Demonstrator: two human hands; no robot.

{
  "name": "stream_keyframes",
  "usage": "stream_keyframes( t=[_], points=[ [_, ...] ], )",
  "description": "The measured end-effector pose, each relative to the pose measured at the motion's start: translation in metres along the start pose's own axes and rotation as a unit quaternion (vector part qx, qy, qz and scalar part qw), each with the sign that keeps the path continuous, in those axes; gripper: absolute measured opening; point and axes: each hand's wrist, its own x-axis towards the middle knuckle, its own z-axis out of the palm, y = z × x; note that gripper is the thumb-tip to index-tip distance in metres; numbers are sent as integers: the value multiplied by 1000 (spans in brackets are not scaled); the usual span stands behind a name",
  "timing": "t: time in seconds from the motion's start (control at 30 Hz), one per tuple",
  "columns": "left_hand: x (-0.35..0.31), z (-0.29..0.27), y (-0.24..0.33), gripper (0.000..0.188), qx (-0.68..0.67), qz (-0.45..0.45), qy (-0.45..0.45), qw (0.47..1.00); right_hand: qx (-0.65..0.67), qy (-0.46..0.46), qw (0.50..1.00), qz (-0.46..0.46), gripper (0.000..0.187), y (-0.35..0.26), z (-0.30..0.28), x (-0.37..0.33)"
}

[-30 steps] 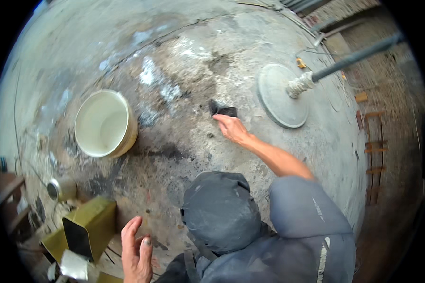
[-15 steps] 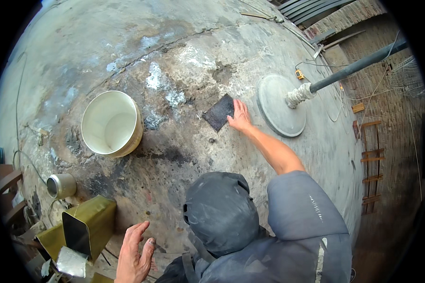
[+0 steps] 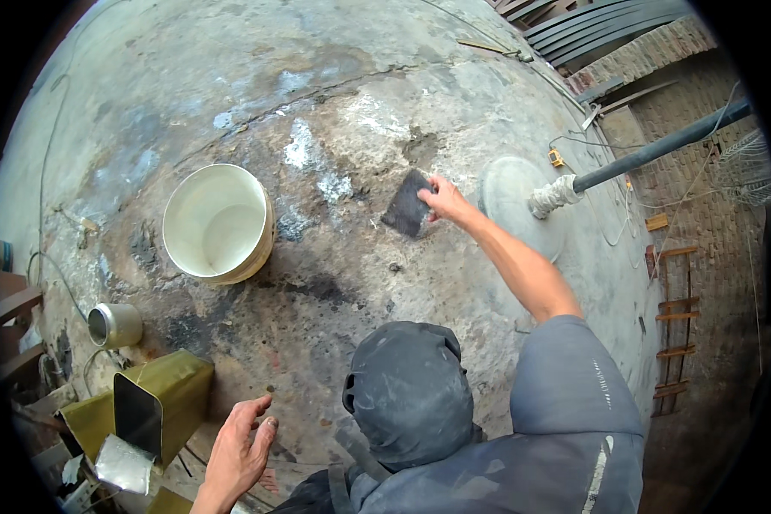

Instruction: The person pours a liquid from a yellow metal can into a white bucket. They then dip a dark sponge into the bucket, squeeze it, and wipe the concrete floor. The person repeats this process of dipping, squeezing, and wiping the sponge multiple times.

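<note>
A thin, dark, square sheet point(image 3: 407, 203) with a rough-looking face is pinched at its right edge by my right hand point(image 3: 447, 200). The thumb lies over the sheet and the fingers are bent behind it. It is tilted and appears lifted off the stained concrete floor point(image 3: 454, 283), though whether a lower corner still touches I cannot tell. Down at the lower left, my left hand point(image 3: 236, 450) is held with loosely curled fingers, the thumb apart, and nothing in it. Left of the sheet stands an off-white bucket point(image 3: 261, 253), open at the top.
To the right lies a round grey disc point(image 3: 501, 193) with a dark pole point(image 3: 660, 146) rising from its wrapped neck. A metal pot point(image 3: 124, 325) and olive rectangular tins point(image 3: 180, 394) stand at the left. A wooden ladder point(image 3: 678, 304) is at the far right. A dark cap point(image 3: 409, 385) covers the lower middle.
My right hand has closed on the sheet's edge and tilted it up from where it lay flat. My left hand stays near the tins. The whole view has shifted slightly.
</note>
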Motion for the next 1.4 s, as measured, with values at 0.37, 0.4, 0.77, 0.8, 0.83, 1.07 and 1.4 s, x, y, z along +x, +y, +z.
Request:
stream_keyframes(
  t=[0.37,0.4,0.77,0.8,0.83,1.07,1.4],
  points=[
    [14,0,1,35,30,-7,-10,999,100,231,906,-339,57,-207,-111,-26],
    [16,-1,2,35,32,-10,-17,999,145,255,875,-384,45,-216,-127,-21],
    [2,0,-11,34,10,-88,-8,996,-321,276,872,-244,27,-75,-21,130],
    [6,1,-8,34,33,-64,-12,997,-437,169,869,-160,27,-11,3,141],
    [7,-1,-6,34,56,-51,-5,997,-385,169,905,-67,27,33,28,137],
    [-13,-14,7,36,89,-1,45,995,-265,112,949,-129,58,5,32,96],
    [-64,-29,56,41,146,57,183,971,-80,-14,995,-50,33,-100,-47,65]
  ],
)
